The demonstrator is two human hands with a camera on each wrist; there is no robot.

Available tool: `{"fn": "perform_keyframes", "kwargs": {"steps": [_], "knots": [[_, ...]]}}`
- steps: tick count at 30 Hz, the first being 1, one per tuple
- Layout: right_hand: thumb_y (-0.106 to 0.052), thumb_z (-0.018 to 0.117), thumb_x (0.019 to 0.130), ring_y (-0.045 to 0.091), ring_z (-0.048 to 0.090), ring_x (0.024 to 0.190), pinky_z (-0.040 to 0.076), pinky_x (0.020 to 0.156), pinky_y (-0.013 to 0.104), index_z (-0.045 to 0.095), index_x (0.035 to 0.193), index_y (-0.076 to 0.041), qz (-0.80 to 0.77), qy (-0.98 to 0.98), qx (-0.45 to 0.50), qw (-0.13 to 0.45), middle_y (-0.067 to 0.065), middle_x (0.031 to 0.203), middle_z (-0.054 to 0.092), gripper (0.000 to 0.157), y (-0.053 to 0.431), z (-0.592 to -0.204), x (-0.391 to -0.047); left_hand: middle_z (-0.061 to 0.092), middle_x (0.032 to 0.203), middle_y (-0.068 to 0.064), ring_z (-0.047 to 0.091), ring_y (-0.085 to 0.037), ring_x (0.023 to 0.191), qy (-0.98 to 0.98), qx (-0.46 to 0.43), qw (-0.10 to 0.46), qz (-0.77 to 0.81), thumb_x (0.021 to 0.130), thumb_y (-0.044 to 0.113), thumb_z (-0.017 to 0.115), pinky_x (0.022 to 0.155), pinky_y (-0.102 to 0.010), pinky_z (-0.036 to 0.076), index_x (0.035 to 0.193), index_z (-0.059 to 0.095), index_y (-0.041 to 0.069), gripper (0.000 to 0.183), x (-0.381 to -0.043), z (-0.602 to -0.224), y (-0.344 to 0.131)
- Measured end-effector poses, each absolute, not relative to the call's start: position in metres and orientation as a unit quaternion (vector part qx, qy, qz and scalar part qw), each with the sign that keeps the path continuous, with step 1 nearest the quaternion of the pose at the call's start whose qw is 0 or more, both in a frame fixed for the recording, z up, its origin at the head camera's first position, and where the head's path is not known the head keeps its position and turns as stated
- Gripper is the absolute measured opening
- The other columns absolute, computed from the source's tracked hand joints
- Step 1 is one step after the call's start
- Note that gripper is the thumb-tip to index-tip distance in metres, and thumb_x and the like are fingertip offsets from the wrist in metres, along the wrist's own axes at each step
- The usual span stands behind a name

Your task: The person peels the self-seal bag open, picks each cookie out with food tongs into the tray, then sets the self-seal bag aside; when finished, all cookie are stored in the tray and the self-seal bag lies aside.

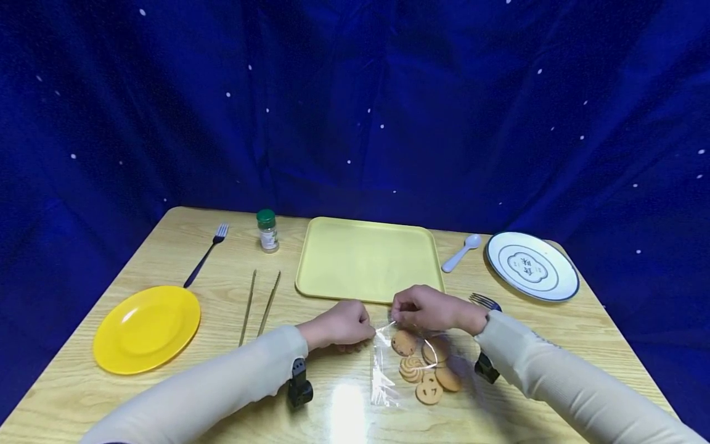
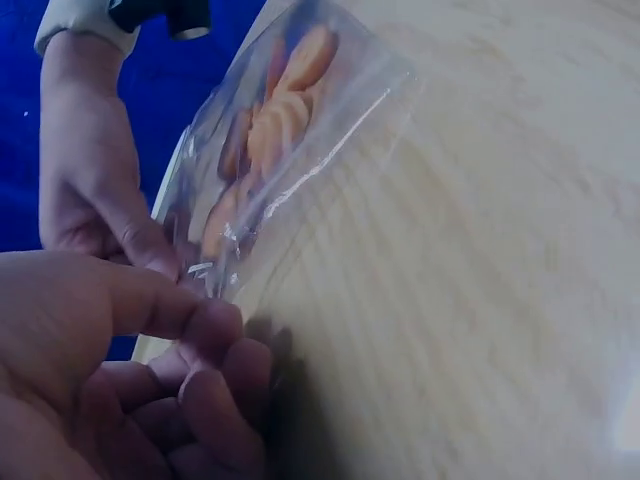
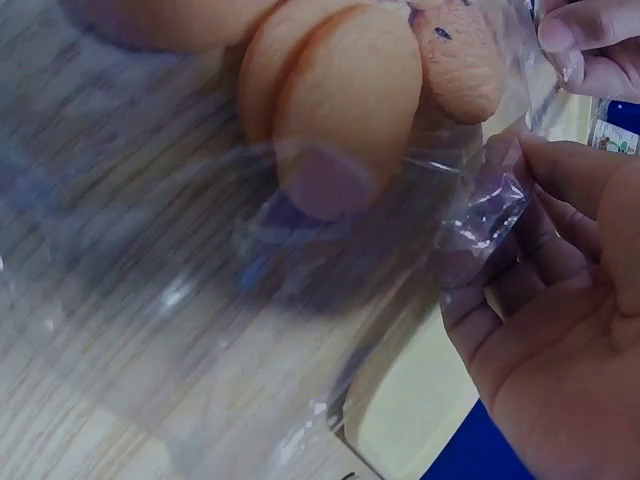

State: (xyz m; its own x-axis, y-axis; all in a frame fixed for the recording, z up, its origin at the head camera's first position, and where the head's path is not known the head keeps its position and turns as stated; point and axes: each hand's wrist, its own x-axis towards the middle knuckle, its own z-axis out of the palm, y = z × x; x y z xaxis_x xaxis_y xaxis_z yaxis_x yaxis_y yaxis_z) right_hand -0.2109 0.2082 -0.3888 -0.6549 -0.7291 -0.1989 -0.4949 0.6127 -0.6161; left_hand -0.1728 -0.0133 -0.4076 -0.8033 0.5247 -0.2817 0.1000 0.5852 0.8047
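Pale yellow plastic, a rectangular tray with rounded corners point(image 1: 366, 256) lies near the far edge of the light wood-grain table point(image 1: 222, 296), just short of the deep blue curtain point(image 1: 344, 92). Wood opens between the tray's left side and the slim bronze-coloured rods point(image 1: 248, 308); farther left of the tray come the round, glossy yellow plate point(image 1: 146, 330) and the dark-handled fork point(image 1: 202, 262), both close to the table's left edge. A clear shaker with a green lid point(image 1: 269, 234) stands upright beside the tray's far left corner. On the tray's right, the gap is narrower: a small white spoon point(image 1: 461, 253) sits just beside it, and the blue-rimmed white plate point(image 1: 532, 265) lies near the far right corner of the table. A second dark fork point(image 1: 484, 301) is off the tray's near right corner, partly hidden by a sleeve.

On the near side of the tray lies a clear plastic bag point(image 1: 383, 388) of round golden-brown cookies point(image 1: 412, 370). The left hand point(image 1: 344, 324), fingers curled, pinches its corner towards the tray. The right hand point(image 1: 429, 308), at the tray's near edge in the head view, pinches the bag's tray-side edge between thumb and fingers, with the cookies on the near side of its fingertips.
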Motion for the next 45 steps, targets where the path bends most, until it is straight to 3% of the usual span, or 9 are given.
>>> {"fn": "perform_keyframes", "kwargs": {"steps": [5,11,20,27,35,38,41,45], "knots": [[-0.008,0.056,0.096,0.001,0.051,0.067,0.043,0.067,0.019,0.066,0.087,-0.008,-0.268,0.867,-0.360,0.216,-0.002,0.078,0.064,0.013,0.208,-0.390,-0.211,0.051,0.050,0.001,0.042,-0.010,0.041,0.854,0.185,0.278,0.399,0.087,0.010,0.058,0.038,-0.022,0.035,0.057,0.053,0.007,0.031,-0.178,-0.402,-0.024],[-0.007,0.057,0.096,0.000,0.052,0.069,0.045,0.069,0.019,0.066,0.087,-0.008,-0.268,0.868,-0.362,0.211,-0.002,0.079,0.065,0.012,0.206,-0.391,-0.210,0.054,0.049,0.000,0.047,-0.011,0.037,0.850,0.155,0.312,0.396,0.091,0.035,0.065,0.037,-0.023,0.038,0.061,0.062,0.005,0.042,-0.168,-0.400,-0.023],[-0.013,0.059,0.096,0.002,0.052,0.069,0.045,0.065,0.020,0.067,0.095,-0.008,-0.268,0.870,-0.344,0.230,0.001,0.084,0.066,0.010,0.213,-0.388,-0.206,0.051,0.042,0.001,0.045,-0.008,0.032,0.842,0.175,0.318,0.400,0.084,0.006,0.056,0.034,-0.021,0.035,0.052,0.058,0.004,0.032,-0.157,-0.403,-0.016],[-0.007,0.058,0.095,0.002,0.049,0.063,0.043,0.060,0.019,0.065,0.087,-0.006,-0.257,0.879,-0.326,0.234,-0.001,0.074,0.061,0.011,0.229,-0.388,-0.203,0.049,0.044,0.000,0.046,-0.010,0.033,0.837,0.182,0.323,0.402,0.086,0.005,0.052,0.035,-0.021,0.034,0.053,0.056,0.003,0.033,-0.158,-0.402,-0.021],[-0.007,0.056,0.096,0.001,0.052,0.066,0.045,0.064,0.020,0.064,0.086,-0.005,-0.271,0.874,-0.329,0.235,0.000,0.076,0.062,0.014,0.239,-0.394,-0.205,0.055,0.053,0.000,0.051,-0.009,0.040,0.793,0.191,0.388,0.428,0.090,0.009,0.054,0.038,-0.020,0.036,0.065,0.061,0.005,0.026,-0.167,-0.403,-0.036],[-0.007,0.057,0.096,0.000,0.052,0.066,0.045,0.065,0.020,0.066,0.086,-0.006,-0.265,0.879,-0.327,0.224,-0.001,0.076,0.063,0.014,0.242,-0.396,-0.204,0.055,0.053,0.000,0.051,-0.009,0.040,0.789,0.182,0.401,0.429,0.092,0.017,0.056,0.038,-0.020,0.037,0.066,0.061,0.004,0.029,-0.168,-0.403,-0.039],[-0.007,0.057,0.095,0.000,0.052,0.066,0.045,0.065,0.020,0.067,0.087,-0.007,-0.266,0.882,-0.324,0.216,-0.001,0.077,0.064,0.013,0.243,-0.397,-0.204,0.054,0.051,-0.002,0.050,-0.011,0.038,0.793,0.167,0.397,0.431,0.094,0.038,0.060,0.037,-0.021,0.039,0.065,0.062,0.003,0.045,-0.165,-0.402,-0.036],[-0.007,0.055,0.096,0.001,0.050,0.061,0.045,0.059,0.020,0.067,0.089,-0.006,-0.280,0.876,-0.322,0.223,0.002,0.075,0.064,0.014,0.240,-0.395,-0.206,0.050,0.044,-0.002,0.047,-0.013,0.033,0.837,0.171,0.343,0.391,0.086,0.062,0.060,0.038,-0.025,0.041,0.053,0.057,0.007,0.064,-0.160,-0.401,-0.022]]}}
